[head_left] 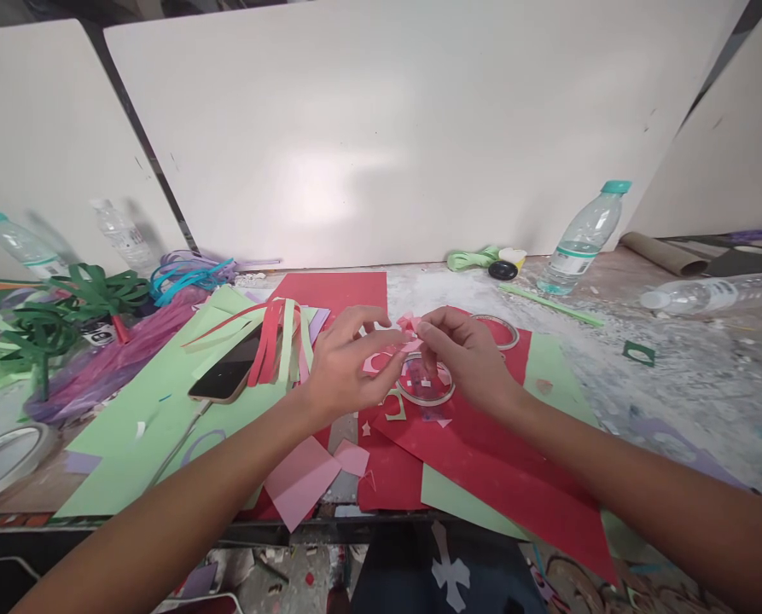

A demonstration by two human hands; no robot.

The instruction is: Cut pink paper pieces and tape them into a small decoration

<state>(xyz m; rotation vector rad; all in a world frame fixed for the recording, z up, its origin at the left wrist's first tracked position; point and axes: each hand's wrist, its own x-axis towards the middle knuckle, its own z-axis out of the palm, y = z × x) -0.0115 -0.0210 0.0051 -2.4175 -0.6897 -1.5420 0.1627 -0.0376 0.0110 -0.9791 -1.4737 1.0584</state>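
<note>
A small folded pink paper piece (pixel 410 323) is held between both hands above the red sheets (pixel 483 443). My left hand (pixel 355 358) pinches its left and lower side with thumb and fingers. My right hand (pixel 461 345) grips its right edge between thumb and forefinger. Just below the hands lies a tape roll (pixel 427 396), with small paper scraps in and around it. Another tape roll (pixel 505 333) is behind my right hand. Pink paper squares (pixel 300 482) rest near the table's front edge.
A phone (pixel 227 371) with a cable and paper strips (pixel 282 341) lies on green sheets (pixel 118 435) at the left. An upright bottle (pixel 584 239) and a lying bottle (pixel 719 294) are at the right. A large tape roll (pixel 41 443) sits far left.
</note>
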